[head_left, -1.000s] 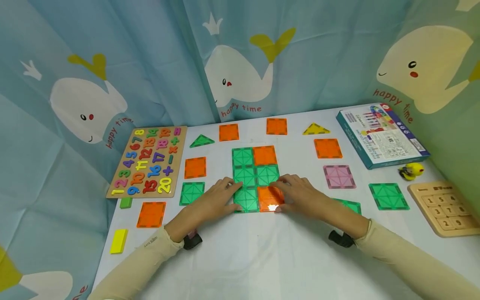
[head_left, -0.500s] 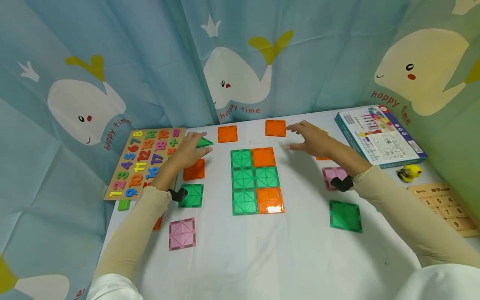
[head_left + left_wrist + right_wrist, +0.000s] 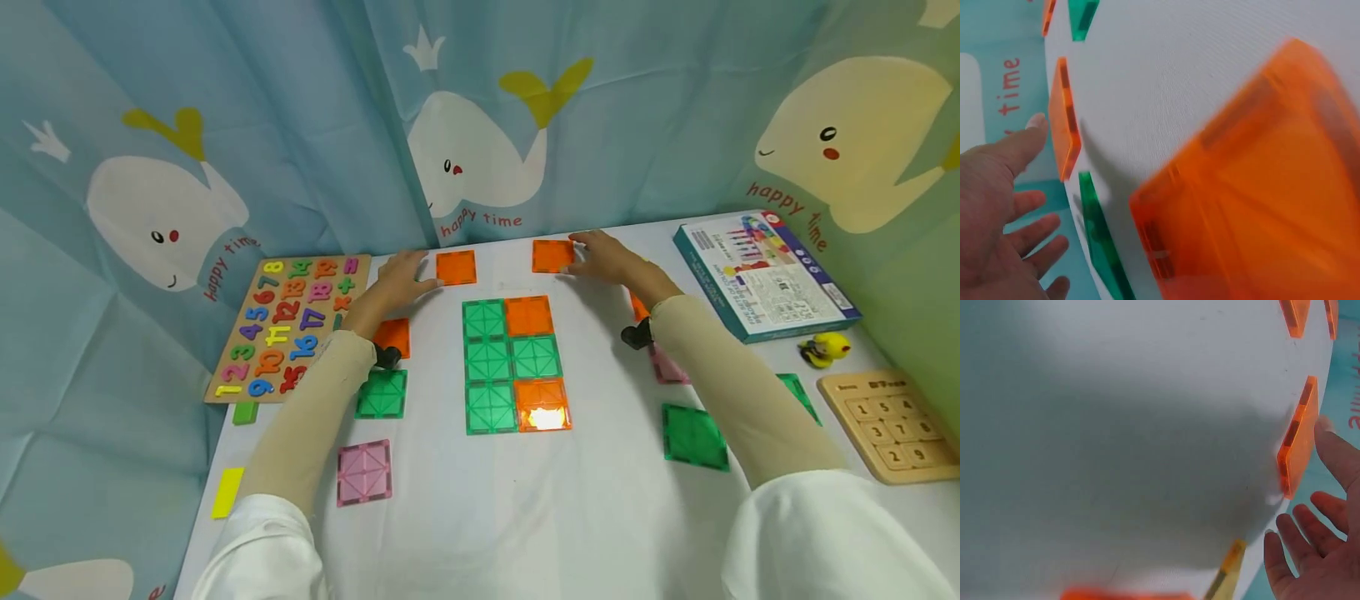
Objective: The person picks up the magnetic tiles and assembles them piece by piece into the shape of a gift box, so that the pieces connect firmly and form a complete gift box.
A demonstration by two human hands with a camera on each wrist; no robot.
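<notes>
I judge this the reaching step: beyond the tile block (image 3: 516, 364), the left hand (image 3: 399, 279) sits beside the left orange tile (image 3: 456, 267) and the right hand (image 3: 602, 257) by the right orange tile (image 3: 552, 256), fingers released; contact I can't confirm. Next calls for a light edge pinch on each.

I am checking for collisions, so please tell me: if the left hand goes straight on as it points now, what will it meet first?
Probably the back left orange tile, close ahead of the left hand; whether they already touch is unclear.
</notes>
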